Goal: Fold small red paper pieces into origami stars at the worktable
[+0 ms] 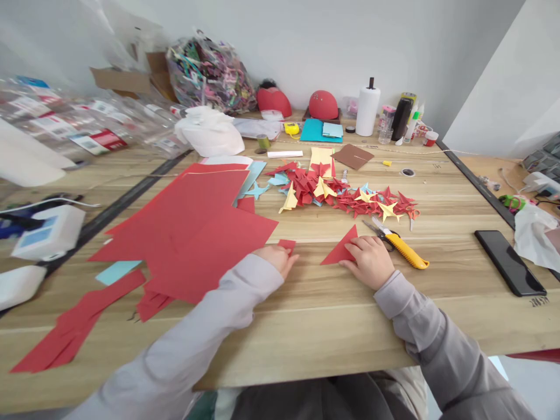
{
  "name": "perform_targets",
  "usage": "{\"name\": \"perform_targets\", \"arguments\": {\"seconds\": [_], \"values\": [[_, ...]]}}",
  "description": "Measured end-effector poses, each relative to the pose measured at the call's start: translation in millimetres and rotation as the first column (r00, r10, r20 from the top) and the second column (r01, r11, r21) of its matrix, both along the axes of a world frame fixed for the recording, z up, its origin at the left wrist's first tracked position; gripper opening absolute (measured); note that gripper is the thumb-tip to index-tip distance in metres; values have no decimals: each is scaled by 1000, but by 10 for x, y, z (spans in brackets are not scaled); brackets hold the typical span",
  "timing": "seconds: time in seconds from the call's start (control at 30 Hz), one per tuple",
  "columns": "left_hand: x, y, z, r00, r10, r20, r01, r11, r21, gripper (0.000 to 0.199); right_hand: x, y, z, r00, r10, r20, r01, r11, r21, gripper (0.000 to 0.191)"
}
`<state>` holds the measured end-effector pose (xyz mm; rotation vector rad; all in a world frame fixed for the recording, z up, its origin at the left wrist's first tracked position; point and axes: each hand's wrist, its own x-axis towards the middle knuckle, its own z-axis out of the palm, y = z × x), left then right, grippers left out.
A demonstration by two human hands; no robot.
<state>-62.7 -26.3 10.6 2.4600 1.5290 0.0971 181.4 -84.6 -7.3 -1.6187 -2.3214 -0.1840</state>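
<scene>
My right hand (pixel 370 261) grips the right side of a folded red paper triangle (pixel 342 249) lying on the table, its thumb and fingers closed on the edge. To the left, my left hand (pixel 275 259) has its fingers closed over a small red paper piece (pixel 287 245); part of that piece is hidden under the hand. Large red paper sheets (pixel 205 239) spread out just left of it. Beside my right hand lie a yellow utility knife (pixel 408 251) and scissors (pixel 371 226), partly covered by the hand and knife.
Folded red, yellow and blue paper stars (pixel 319 189) are heaped beyond my hands. Red strips (pixel 83 318) lie at the left front. A black phone (pixel 510 262) rests at the right. Brown paper (pixel 352 156), a white bottle (pixel 367 111) and plastic packaging (pixel 131 122) stand farther back.
</scene>
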Motion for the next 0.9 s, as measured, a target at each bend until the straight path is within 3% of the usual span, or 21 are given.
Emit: {"name": "perform_targets", "arguments": {"seconds": [0.17, 0.27, 0.33, 0.4, 0.47, 0.57, 0.63, 0.7, 0.9], "values": [[-180, 80, 283, 912, -7, -409, -19, 998, -59, 46, -33, 3, -8, 1000, 21, 19, -22, 998, 65, 28], [-80, 6, 418, 893, 55, -447, -48, 998, 27, 47, -48, 12, -30, 1000, -10, -21, 12, 994, 109, 27], [62, -54, 416, 952, 5, -306, 38, 991, 132, 42, -49, 13, -33, 996, -26, -80, 38, 988, 148, 27], [255, -113, 338, 994, -106, 30, 95, 963, 253, 40, -47, 5, -17, 981, -20, -194, 57, 981, 187, 27], [470, -172, 218, 939, -162, 302, 73, 956, 285, 66, -48, -12, 18, 936, 6, -351, 68, 978, 197, 26], [744, -263, 47, 817, -255, 518, 125, 954, 272, 96, -65, -45, 84, 817, 41, -575, 46, 990, 136, 22], [850, -318, -32, 745, -318, 586, 184, 943, 277, 108, -84, -65, 122, 735, 38, -677, 23, 996, 81, 20], [896, -360, -85, 721, -324, 612, 180, 941, 287, 118, -106, -80, 151, 676, 23, -736, 13, 999, 43, 20], [913, -425, -120, 683, -274, 677, 90, 951, 295, 112, -173, -134, 210, 625, -22, -780, -46, 997, -65, 21]]}}
